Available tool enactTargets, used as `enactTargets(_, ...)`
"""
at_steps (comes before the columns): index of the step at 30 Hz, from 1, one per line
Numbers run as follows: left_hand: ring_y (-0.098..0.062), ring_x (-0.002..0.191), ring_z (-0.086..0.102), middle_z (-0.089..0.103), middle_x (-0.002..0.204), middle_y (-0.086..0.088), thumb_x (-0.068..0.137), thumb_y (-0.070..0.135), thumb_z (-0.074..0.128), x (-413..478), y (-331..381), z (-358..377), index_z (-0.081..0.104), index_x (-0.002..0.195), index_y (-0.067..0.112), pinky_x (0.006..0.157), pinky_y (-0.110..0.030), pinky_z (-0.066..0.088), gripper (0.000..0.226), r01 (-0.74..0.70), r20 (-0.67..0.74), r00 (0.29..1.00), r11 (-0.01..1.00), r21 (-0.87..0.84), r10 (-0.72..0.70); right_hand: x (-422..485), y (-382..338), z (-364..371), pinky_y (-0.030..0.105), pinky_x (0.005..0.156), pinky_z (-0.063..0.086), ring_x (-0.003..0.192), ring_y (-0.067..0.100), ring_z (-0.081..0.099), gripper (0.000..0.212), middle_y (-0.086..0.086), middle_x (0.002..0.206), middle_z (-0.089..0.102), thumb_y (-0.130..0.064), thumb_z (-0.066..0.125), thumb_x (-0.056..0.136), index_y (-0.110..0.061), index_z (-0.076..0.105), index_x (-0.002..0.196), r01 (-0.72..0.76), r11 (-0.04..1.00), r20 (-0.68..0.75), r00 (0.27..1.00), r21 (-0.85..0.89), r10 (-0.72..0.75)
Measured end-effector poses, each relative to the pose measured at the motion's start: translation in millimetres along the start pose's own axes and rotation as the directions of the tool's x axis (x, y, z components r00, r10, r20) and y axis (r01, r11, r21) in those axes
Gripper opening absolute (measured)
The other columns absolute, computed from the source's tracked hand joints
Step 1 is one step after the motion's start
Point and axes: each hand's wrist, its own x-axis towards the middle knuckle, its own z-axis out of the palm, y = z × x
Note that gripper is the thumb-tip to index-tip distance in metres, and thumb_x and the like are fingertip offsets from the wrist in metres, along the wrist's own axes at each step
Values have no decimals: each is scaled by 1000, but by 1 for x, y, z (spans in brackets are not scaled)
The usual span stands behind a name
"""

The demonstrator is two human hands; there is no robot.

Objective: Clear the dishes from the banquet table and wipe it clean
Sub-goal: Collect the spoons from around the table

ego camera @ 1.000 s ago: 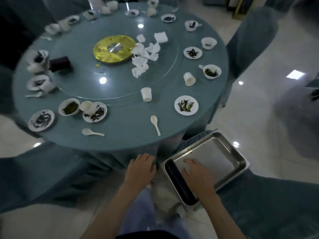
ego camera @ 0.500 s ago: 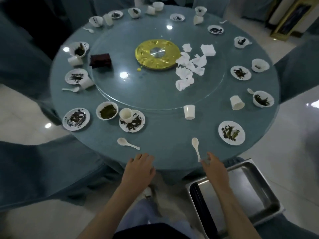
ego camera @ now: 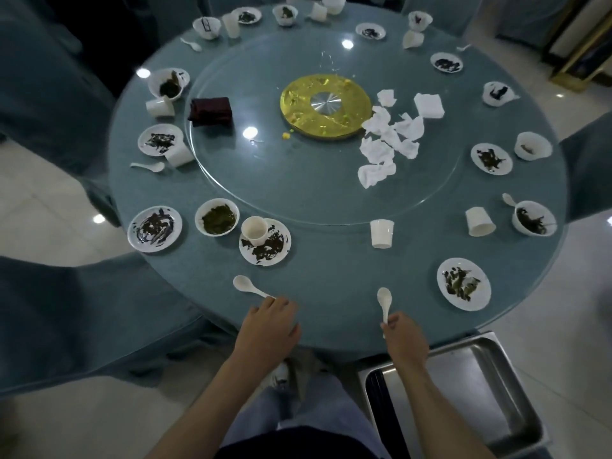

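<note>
Fingers (ego camera: 391,322) of the right hand (ego camera: 405,337) pinch a white spoon (ego camera: 384,301) by its handle at the counter's (ego camera: 331,266) near edge. The left hand's (ego camera: 268,327) curled fingertips meet the other spoon (ego camera: 246,285); whether they grip it is unclear. Clearing looks barely begun, and next both spoons likely go into the steel tray (ego camera: 463,399), near right.

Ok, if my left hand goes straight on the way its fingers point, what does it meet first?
The white spoon. Your left hand points up and to the left, with its fingertips right at the spoon's handle end. Beyond the spoon lies the plate with a cup, though depth is hard to judge.
</note>
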Motion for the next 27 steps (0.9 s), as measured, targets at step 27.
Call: enactTargets(27, -26, 89, 77, 79, 98, -17, 99, 17, 69, -27, -21, -18, 76, 103, 1, 69, -27, 59, 19, 244, 463, 590, -401, -883, -661, -56, -199, 7, 21, 67, 56, 71, 11, 72, 16, 0, 77, 76, -23, 87, 82, -13, 75, 87, 403, 741, 508, 546, 538, -666)
